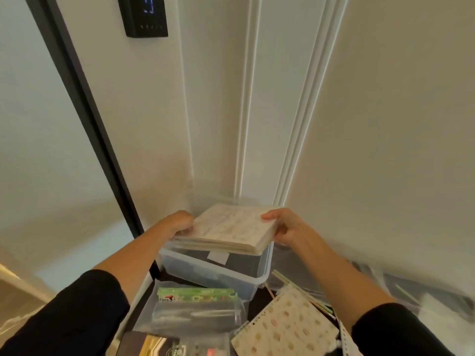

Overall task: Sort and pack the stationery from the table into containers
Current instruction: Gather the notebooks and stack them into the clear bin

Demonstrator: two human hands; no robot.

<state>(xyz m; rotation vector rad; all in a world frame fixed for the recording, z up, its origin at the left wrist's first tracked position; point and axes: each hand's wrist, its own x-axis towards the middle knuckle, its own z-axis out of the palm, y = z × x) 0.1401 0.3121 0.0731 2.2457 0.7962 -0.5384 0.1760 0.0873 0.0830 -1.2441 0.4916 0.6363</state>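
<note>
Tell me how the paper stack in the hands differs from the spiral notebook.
The paper stack is held by the left hand and right hand over the clear box; the spiral notebook lies untouched below. The paper stack shows no binding; the spiral notebook has rings along one edge. Its cover is spotted; the stack's top bears faint print. Both are pale.

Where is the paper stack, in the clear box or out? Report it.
Out. The left hand and right hand grip the paper stack by its ends, over the clear box, not down inside.

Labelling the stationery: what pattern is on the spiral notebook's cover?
The spiral notebook is cream with rows of small spots; head view.
</note>
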